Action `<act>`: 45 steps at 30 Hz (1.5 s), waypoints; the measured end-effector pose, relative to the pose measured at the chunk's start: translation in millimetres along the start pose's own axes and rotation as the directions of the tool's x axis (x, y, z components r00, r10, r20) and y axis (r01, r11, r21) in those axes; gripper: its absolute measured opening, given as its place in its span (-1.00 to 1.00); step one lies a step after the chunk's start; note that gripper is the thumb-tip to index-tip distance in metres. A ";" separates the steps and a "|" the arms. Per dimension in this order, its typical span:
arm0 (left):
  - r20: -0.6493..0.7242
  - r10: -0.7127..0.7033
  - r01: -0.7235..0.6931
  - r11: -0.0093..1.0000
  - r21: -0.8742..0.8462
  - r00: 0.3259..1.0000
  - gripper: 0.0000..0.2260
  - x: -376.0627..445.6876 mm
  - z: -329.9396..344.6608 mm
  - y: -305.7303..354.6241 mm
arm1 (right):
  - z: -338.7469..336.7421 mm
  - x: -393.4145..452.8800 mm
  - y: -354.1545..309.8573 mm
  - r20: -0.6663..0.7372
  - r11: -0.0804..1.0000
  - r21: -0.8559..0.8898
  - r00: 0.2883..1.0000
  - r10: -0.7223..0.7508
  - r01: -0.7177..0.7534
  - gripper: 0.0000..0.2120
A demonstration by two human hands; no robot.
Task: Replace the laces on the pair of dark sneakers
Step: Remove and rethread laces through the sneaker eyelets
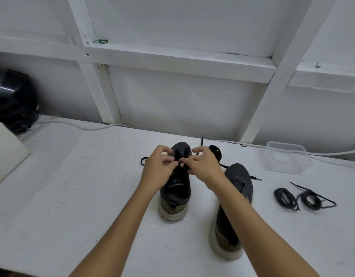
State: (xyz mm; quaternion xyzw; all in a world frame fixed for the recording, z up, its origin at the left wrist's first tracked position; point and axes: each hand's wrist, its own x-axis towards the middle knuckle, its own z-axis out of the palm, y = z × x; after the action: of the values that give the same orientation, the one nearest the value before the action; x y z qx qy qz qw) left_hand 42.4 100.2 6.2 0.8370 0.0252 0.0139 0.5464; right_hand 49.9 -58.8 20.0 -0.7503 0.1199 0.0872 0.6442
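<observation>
laces first: on the left sneaker (175, 188), which stands at the centre of the white table (82, 196) with its heel toward us, a black lace (179, 154) runs through the upper eyelets, and we have both hands on it. our left hand (158, 166) has its fingers curled and pinching the lace at the tongue, and our right hand (202, 164) mirrors it from three o'clock, fingertips curled and pinching the other strand, the two hands almost touching over the shoe. one loose end trails off at nine o'clock of the shoe, and more lace lies in a heap at one o'clock. whether this lace is going in or coming out we cannot tell. either way we judge the step goes best if we keep both strands flat, pull evenly so the ends stay matched, and work one eyelet pair at a time with the shoe steady on its sole. the right sneaker (232, 206) stands just beside at four o'clock, partly under our right forearm, its eyelets looking bare. farther out at three o'clock lie two coiled black laces (304, 198), well apart from the shoes, and beyond them a clear plastic container (286, 158) near the wall. a white cable (82, 126) runs along the table's far edge, and a black bag (12, 100) sits at ten o'clock.
</observation>
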 end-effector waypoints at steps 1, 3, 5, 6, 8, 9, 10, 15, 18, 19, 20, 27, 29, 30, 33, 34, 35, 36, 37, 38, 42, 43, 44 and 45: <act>-0.005 0.004 -0.004 1.000 -0.021 1.000 -0.78 -0.8 -0.4 -1.0 | 0.1 1.2 1.3 -0.005 1.000 0.018 1.000 0.017 -0.017 -0.73; 0.001 0.034 -0.034 0.999 -0.014 0.999 -0.84 -1.7 -0.4 -2.3 | -0.4 2.9 2.3 0.002 0.998 0.036 0.999 0.044 -0.044 -0.80; 0.014 0.069 -0.069 0.998 -0.013 0.998 -0.87 -2.4 -0.2 -2.5 | -1.5 2.7 3.3 0.008 0.998 0.054 0.999 0.036 -0.036 -0.90; 0.016 0.081 -0.081 0.997 -0.020 0.997 -0.86 -2.6 -0.1 -2.6 | -2.3 2.4 4.4 0.005 0.998 0.054 1.000 0.020 -0.020 -0.93; 0.013 0.091 -0.090 0.995 -0.033 0.996 -0.85 -2.6 -0.2 -2.5 | -3.4 1.9 6.5 0.005 0.999 0.041 1.000 -0.004 0.003 -0.93; 0.012 0.095 -0.095 0.995 -0.030 0.995 -0.85 -2.5 -0.1 -2.3 | -3.7 1.7 7.4 0.017 0.999 0.034 1.000 -0.012 0.011 -0.92; 0.009 0.103 -0.103 0.995 -0.020 0.995 -0.85 -1.9 0.4 -2.2 | -3.7 1.3 8.1 0.038 0.999 0.023 0.999 -0.024 0.023 -0.91; -0.015 0.160 -0.159 0.986 0.057 0.987 -0.85 0.6 1.5 -2.4 | -4.8 -3.0 9.1 0.145 0.997 0.023 0.987 -0.074 0.071 -0.87; 0.008 0.205 -0.205 0.975 0.090 0.979 -0.85 0.8 0.3 -1.2 | -7.4 -4.9 8.8 0.186 0.996 0.060 0.980 -0.075 0.065 -0.90; 0.024 0.221 -0.222 0.971 0.090 0.975 -0.85 1.1 -0.4 -0.9 | -7.7 -4.7 9.0 0.172 0.995 0.078 0.983 -0.069 0.056 -0.93; 0.045 0.229 -0.232 0.969 0.085 0.972 -0.86 1.7 -1.3 -1.3 | -7.6 -4.2 9.1 0.154 0.994 0.094 0.986 -0.063 0.048 -0.92; 0.379 -0.126 0.191 0.971 -0.141 0.917 -0.97 13.9 -12.2 1.7 | -8.8 -3.3 5.9 0.169 0.989 -0.020 0.975 -0.143 0.149 -0.83; 0.486 -0.154 0.299 0.924 -0.237 0.860 -0.87 16.5 -15.9 0.4 | -8.0 -3.1 4.7 0.155 0.973 -0.096 0.968 -0.196 0.212 -0.79; 0.513 -0.145 0.304 0.922 -0.241 0.846 -0.86 17.3 -17.6 -1.2 | -7.2 -2.5 4.6 0.148 0.959 -0.134 0.962 -0.230 0.250 -0.77; 0.514 -0.122 0.268 0.939 -0.218 0.849 -0.87 17.2 -17.9 -3.9 | -8.1 -1.2 5.0 0.144 0.933 -0.194 0.950 -0.277 0.302 -0.72; 0.496 -0.119 0.250 0.946 -0.206 0.860 -0.85 17.2 -16.8 -3.9 | -8.6 -0.5 5.1 0.142 0.933 -0.199 0.951 -0.274 0.299 -0.72; 0.472 -0.115 0.222 0.959 -0.178 0.874 -0.82 17.1 -15.8 -3.1 | -9.0 -0.1 5.2 0.138 0.931 -0.208 0.952 -0.275 0.299 -0.72; 0.438 -0.101 0.171 0.977 -0.125 0.893 -0.80 17.2 -14.7 -2.3 | -9.2 0.0 5.3 0.133 0.927 -0.222 0.951 -0.280 0.304 -0.72; 0.391 -0.074 0.097 0.995 -0.039 0.917 -0.80 16.9 -13.8 -1.2 | -8.8 -0.1 5.2 0.133 0.919 -0.239 0.948 -0.288 0.313 -0.73; 0.341 -0.032 0.008 0.997 0.070 0.939 -0.82 16.2 -12.5 0.5 | -8.4 -0.7 5.4 0.135 0.910 -0.257 0.945 -0.298 0.324 -0.76; 0.261 0.156 -0.244 0.906 0.347 0.952 -0.86 11.3 -4.4 6.2 | -9.0 -3.9 5.0 0.138 0.892 -0.277 0.933 -0.332 0.359 -0.79; 0.264 0.166 -0.252 0.907 0.336 0.950 -0.87 10.1 -2.0 5.0 | -10.0 -4.5 4.7 0.141 0.892 -0.275 0.933 -0.332 0.359 -0.78; 0.260 0.145 -0.221 0.932 0.288 0.955 -0.87 9.2 -0.8 3.5 | -11.0 -5.2 4.4 0.143 0.896 -0.271 0.935 -0.325 0.352 -0.80; 0.257 0.092 -0.147 0.968 0.204 0.962 -0.87 9.2 -1.1 2.9 | -12.2 -5.8 4.3 0.141 0.901 -0.268 0.939 -0.314 0.342 -0.82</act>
State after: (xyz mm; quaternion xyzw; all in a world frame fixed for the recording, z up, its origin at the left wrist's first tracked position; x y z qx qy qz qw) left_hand 51.6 100.6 9.3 0.8877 -0.0919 -0.0594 0.4472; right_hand 42.9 -71.1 19.5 -0.8405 -0.0528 0.0294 0.5384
